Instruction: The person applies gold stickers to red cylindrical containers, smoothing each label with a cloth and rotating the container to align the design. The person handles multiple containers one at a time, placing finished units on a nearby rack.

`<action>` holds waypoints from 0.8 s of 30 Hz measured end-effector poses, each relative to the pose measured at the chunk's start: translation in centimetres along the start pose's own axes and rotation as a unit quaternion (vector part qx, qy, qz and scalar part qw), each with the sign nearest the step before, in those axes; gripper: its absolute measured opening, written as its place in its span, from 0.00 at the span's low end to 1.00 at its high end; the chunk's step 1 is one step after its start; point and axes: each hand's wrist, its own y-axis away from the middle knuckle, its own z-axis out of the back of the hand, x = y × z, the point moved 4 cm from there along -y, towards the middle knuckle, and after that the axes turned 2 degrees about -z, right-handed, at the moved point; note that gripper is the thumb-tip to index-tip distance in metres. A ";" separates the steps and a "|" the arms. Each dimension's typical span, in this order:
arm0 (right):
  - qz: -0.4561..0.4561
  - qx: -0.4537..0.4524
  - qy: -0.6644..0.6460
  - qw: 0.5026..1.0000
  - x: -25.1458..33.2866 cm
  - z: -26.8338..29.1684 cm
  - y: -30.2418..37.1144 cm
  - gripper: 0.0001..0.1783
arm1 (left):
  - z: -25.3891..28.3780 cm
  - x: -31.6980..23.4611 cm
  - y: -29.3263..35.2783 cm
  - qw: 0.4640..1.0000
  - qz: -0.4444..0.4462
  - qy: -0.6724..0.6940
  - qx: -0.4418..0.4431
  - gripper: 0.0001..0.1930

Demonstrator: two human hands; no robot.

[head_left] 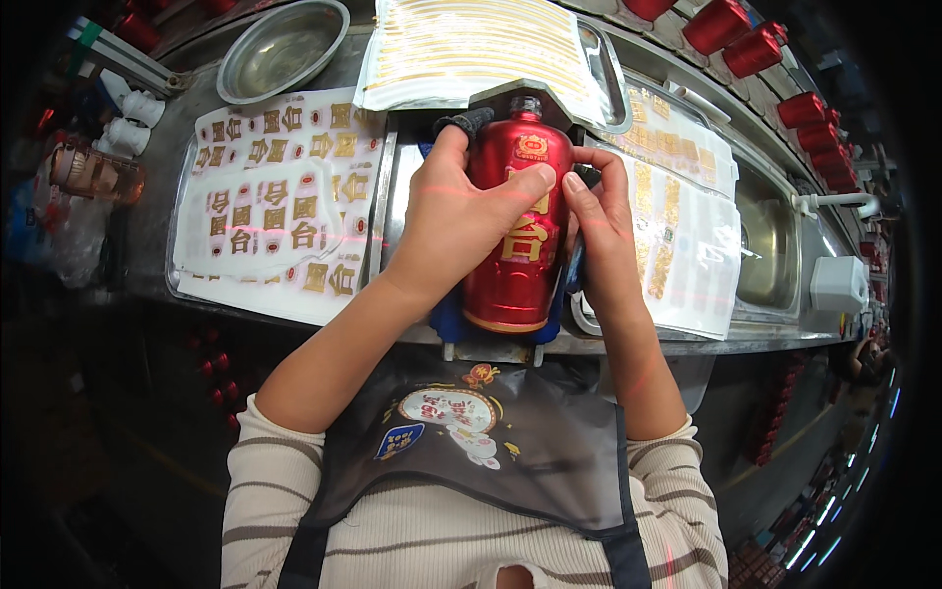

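Observation:
A shiny red bottle (505, 285) with gold lettering, a gold emblem and a dark neck lies in front of me, its neck pointing away. My left hand (456, 211) wraps its left side, thumb pressed across the front by the lettering. At the bottle's right shoulder, my right hand (603, 211) closes thumb and fingers against the edge. Something dark shows between those fingers, too hidden to name. Next to my left fingertips sits a black ribbed piece (463, 123). Blue cloth (448, 319) shows under the bottle, on a low support.
Sheets of gold decals (280, 211) lie left, more decal sheets (677, 255) right. Behind the bottle is a sheet of gold strips (471, 49). A metal basin (283, 51) stands back left, a sink (768, 240) far right. Red bottles (716, 25) line the back right.

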 end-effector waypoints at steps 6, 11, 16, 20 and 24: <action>0.008 0.010 0.039 0.999 1.1 -0.6 1.2 0.30 | 1.3 0.2 1.2 0.997 0.011 0.073 0.008 0.30; 0.044 0.015 0.030 0.998 0.4 -0.9 1.4 0.33 | 1.5 0.2 1.8 0.995 0.011 0.063 0.073 0.26; 0.042 0.020 0.012 0.999 0.4 -0.8 1.4 0.34 | 1.5 0.2 1.7 0.991 0.037 0.104 0.071 0.31; 0.044 0.029 0.021 0.998 0.3 -0.2 1.0 0.33 | 0.7 -0.6 2.1 0.996 -0.004 0.063 0.060 0.28; 0.023 0.028 0.012 0.999 0.1 0.0 0.8 0.32 | 0.5 -0.8 2.0 0.998 0.015 0.029 0.055 0.28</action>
